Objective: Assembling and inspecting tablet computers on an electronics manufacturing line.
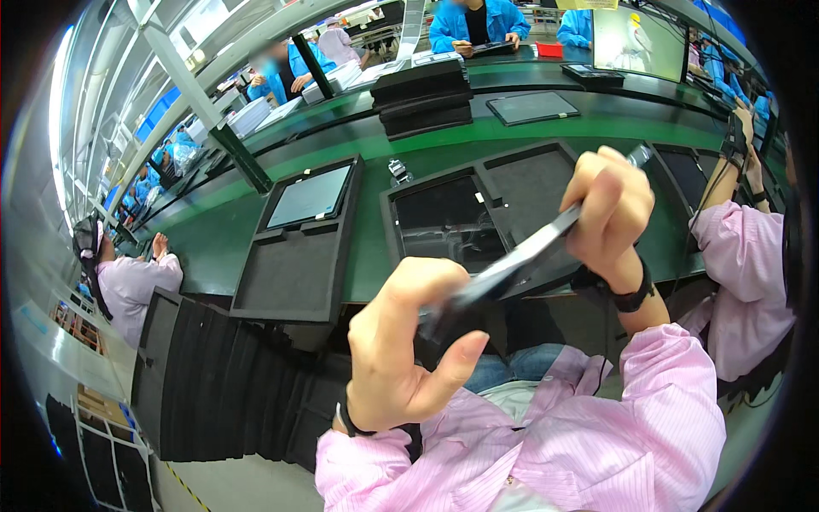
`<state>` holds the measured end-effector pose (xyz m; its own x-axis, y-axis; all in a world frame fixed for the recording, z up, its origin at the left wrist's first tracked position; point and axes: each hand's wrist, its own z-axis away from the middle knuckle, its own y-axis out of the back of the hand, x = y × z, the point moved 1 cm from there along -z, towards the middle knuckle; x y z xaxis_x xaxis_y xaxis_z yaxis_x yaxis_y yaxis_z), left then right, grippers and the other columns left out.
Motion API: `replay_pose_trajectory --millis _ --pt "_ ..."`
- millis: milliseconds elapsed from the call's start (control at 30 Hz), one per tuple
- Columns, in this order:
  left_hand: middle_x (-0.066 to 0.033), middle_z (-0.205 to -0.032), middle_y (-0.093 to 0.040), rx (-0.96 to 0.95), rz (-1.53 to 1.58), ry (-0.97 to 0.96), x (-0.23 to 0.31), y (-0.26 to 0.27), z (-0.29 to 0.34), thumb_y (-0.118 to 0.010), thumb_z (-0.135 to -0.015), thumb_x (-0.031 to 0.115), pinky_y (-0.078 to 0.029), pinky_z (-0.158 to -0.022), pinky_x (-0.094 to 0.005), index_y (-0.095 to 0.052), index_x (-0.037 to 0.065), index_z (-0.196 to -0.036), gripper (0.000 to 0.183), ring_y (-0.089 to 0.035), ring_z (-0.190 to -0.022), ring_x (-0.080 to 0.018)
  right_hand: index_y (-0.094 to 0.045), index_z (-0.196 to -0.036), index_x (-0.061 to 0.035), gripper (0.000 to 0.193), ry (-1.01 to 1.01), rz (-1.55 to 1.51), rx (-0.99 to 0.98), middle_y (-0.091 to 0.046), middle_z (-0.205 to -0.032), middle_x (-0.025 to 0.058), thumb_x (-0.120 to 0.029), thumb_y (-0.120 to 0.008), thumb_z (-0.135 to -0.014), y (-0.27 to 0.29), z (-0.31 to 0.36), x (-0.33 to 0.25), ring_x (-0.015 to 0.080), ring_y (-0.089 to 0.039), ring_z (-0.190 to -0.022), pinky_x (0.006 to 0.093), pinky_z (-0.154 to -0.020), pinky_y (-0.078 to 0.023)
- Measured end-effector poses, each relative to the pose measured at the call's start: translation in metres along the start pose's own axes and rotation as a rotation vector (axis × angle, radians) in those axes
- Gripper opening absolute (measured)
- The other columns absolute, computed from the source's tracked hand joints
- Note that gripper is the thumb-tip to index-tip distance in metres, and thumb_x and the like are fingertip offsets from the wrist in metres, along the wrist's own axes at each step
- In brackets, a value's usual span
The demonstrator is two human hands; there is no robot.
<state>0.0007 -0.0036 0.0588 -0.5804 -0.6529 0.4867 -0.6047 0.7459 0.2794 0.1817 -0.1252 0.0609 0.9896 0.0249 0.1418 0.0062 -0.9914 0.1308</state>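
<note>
Between my hands is a thin, flat grey panel, tilted and seen nearly edge-on, its lower end smeared by motion. My right hand grips its upper end with curled fingers. At the lower end my left hand has its fingers bent round the edge, partly hidden, with the thumb held apart below. Beneath and beyond them on the green bench lies a black foam tray with two compartments. A dark glossy panel fills its left compartment; the right one is partly covered by my right hand.
Left on the bench, another foam tray holds a grey panel. Many black trays stand stacked at my left. Further back are a tray pile, a flat panel and a small metal part. Co-workers sit on both sides.
</note>
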Motion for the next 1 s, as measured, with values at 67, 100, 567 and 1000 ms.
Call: replay_pose_trajectory --millis 67,100,567,1000 --pt "-0.0123 -0.081 -0.055 0.209 0.118 0.205 -0.008 -0.024 0.007 -0.065 -0.077 0.020 -0.044 -0.067 -0.0285 -0.045 -0.003 -0.096 0.036 -0.053 -0.073 -0.0174 -0.048 -0.056 -0.0083 0.017 0.104 0.127 -0.074 -0.044 -0.049 0.0014 -0.006 -0.056 -0.070 -0.003 -0.001 -0.011 0.0153 -0.040 -0.038 0.0270 -0.039 -0.025" --pt "-0.0096 -0.079 -0.052 0.357 0.028 0.152 -0.019 -0.024 0.011 -0.058 -0.081 0.034 -0.040 -0.064 -0.0275 -0.044 -0.001 -0.091 0.039 -0.050 -0.071 -0.0153 -0.048 -0.056 -0.0106 0.019 0.130 0.163 -0.083 -0.044 -0.049 -0.0002 -0.010 -0.061 -0.069 -0.008 -0.007 -0.022 0.0133 -0.039 -0.038 0.0261 -0.040 -0.025" --pt "-0.0098 -0.055 -0.049 0.331 0.088 -0.360 -0.074 0.135 0.088 -0.011 -0.094 0.043 -0.044 -0.051 -0.0306 -0.045 0.005 -0.069 0.056 -0.047 -0.046 -0.0216 -0.039 -0.128 -0.0118 0.076 -0.564 0.436 -1.478 -0.051 -0.119 0.0163 -0.050 -0.066 -0.068 -0.104 0.083 0.345 0.0362 -0.046 -0.112 0.0450 -0.091 -0.040" --pt "-0.0102 -0.061 -0.052 0.312 -0.204 -0.211 -0.057 0.175 0.160 -0.012 -0.094 0.039 -0.044 -0.056 -0.0339 -0.048 0.007 -0.071 0.054 -0.050 -0.054 -0.0242 -0.038 -0.128 -0.0104 0.064 -0.466 0.257 -1.357 -0.042 -0.123 0.0254 -0.049 -0.052 -0.080 -0.144 0.182 0.426 0.0383 -0.040 -0.117 0.0442 -0.094 -0.036"
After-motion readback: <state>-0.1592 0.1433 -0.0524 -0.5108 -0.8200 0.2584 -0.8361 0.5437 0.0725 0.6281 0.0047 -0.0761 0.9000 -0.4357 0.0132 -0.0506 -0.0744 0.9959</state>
